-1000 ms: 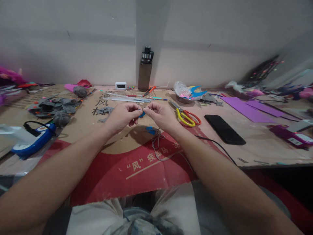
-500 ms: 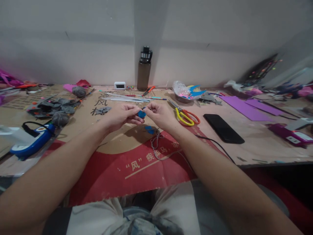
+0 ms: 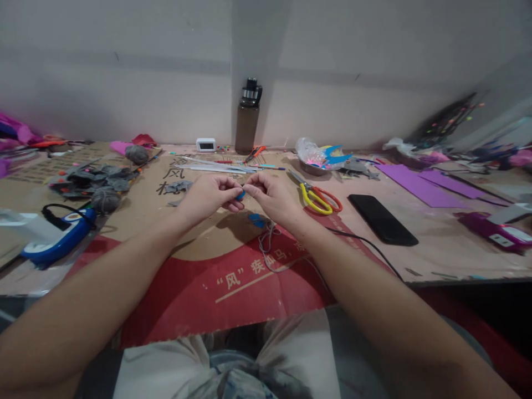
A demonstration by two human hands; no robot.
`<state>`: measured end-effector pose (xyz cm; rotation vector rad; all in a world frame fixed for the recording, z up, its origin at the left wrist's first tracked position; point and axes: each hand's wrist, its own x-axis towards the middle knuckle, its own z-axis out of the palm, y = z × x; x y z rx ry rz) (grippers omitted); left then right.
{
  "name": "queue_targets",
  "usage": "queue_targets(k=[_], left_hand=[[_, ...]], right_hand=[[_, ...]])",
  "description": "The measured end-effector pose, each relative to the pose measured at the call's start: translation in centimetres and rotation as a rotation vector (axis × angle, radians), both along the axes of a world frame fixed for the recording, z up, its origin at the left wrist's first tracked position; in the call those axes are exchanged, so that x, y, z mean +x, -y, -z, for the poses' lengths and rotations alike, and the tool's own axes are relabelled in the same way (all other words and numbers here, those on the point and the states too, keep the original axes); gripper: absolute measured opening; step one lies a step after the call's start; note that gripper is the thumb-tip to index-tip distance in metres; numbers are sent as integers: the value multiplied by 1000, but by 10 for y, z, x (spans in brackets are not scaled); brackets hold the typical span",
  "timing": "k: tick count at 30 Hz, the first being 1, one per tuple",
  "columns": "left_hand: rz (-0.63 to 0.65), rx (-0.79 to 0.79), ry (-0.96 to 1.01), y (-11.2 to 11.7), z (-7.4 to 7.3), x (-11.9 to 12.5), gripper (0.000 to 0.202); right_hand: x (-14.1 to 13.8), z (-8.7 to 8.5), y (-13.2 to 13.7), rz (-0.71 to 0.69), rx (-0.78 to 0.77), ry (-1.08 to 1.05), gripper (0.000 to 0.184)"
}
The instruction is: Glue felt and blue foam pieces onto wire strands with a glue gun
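My left hand [image 3: 210,195] and my right hand [image 3: 272,195] meet above the cardboard sheet [image 3: 199,244] on the table. Both pinch the same small blue piece [image 3: 240,195] between thumb and fingertips. Most of that piece is hidden by my fingers. Just below my right hand lies another small blue piece [image 3: 256,220] with a grey cord [image 3: 266,249] curling away from it toward me.
Yellow and red scissors [image 3: 318,198] and a black phone [image 3: 382,219] lie right of my hands. A dark bottle [image 3: 247,119] and a small white clock [image 3: 205,145] stand by the wall. Grey yarn [image 3: 103,199], a blue-and-white device [image 3: 54,238] and purple sheets [image 3: 432,185] sit at the sides.
My hands stay together over the same spot. The blue piece showed more between my fingertips half a second ago; now my fingers cover most of it.
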<state>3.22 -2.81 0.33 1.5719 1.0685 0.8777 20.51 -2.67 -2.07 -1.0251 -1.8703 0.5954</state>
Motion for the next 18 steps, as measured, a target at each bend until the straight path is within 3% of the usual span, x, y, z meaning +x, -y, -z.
queue_targets(k=[6,18], left_hand=[[-50,44,-20,1,-2,0,16],[-106,165,56,-3,5,-1,21]], right_hand=[[0,-3,4,67,109,90,6],[-8,2,7,93,139,113,22]])
